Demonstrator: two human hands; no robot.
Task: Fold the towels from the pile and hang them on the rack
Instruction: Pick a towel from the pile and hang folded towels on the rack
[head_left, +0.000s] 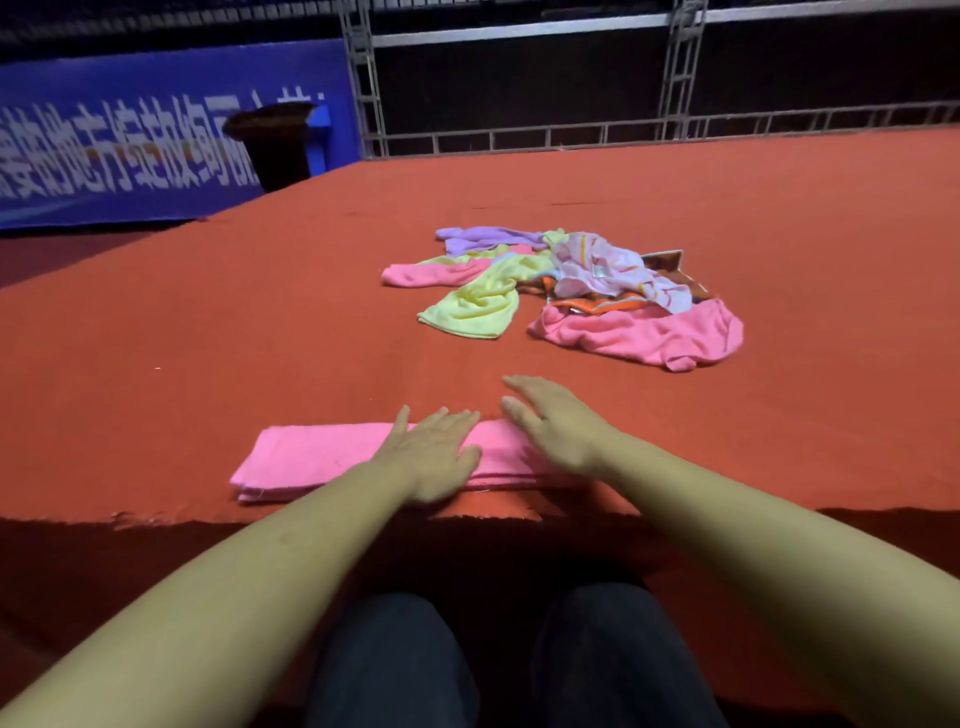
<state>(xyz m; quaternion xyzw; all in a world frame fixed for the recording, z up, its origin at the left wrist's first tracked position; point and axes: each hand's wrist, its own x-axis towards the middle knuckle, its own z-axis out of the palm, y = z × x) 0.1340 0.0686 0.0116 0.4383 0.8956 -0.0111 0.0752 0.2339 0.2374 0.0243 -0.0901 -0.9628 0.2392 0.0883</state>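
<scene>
Both hands flat on the folded pink towel (311, 457), which lies along the near edge of the red-covered surface (208, 338). Left hand (436, 457) palm down on the towel's middle, fingers straight and spread. Right hand (550, 426) just beside it on the towel's right end, fingers straight and together, tips reaching past the towel's far edge; slightly motion-blurred, so can't tell if the palm fully touches. Neither hand grips anything. Towel extends well left of the left hand, layered edges visible at its near-left corner.

Beyond the hands, well apart: the pile (566, 291), loose and unfolded. Nearest to the right hand is a crumpled pink towel (649, 338); left of it a yellow towel (483, 306); a pale striped towel (602, 270) on top; another pink one (431, 273) and a lilac one (488, 240) at the far left.

Further back: metal truss frame (519, 140) ahead, blue banner (156, 145) far left of the left hand.
</scene>
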